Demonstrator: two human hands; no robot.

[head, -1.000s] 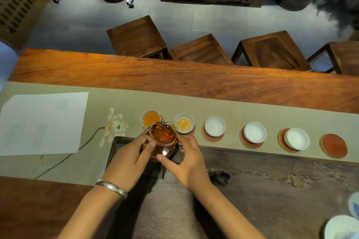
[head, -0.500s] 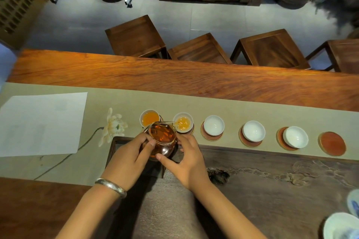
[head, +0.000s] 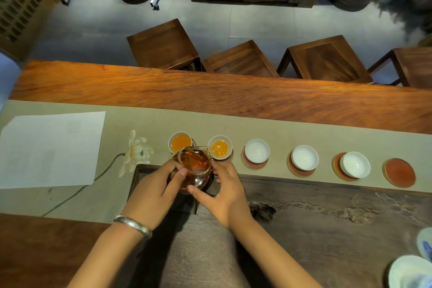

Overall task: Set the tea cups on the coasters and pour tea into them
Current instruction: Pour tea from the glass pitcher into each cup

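A glass pitcher (head: 195, 166) of amber tea is tilted with its spout over the second cup (head: 220, 147), which holds tea. My left hand (head: 156, 190) grips the pitcher from the left, and my right hand (head: 225, 194) steadies it from the right with thumb and fingers. The first cup (head: 179, 142) to the left is full of tea. Three empty white cups (head: 257, 151) (head: 305, 157) (head: 354, 164) sit on round reddish coasters to the right. The last coaster (head: 399, 172) at the far right bears no cup.
A green runner (head: 304, 133) carries the row of cups. A white paper sheet (head: 50, 148) and a painted flower (head: 135, 151) lie at the left. The dark wooden tea tray (head: 327, 217) is in front of me, with blue-white porcelain (head: 411, 271) at bottom right. Stools stand beyond the table.
The tea in the second cup has risen as the pitcher stays tilted over it. Both hands have kept their place.
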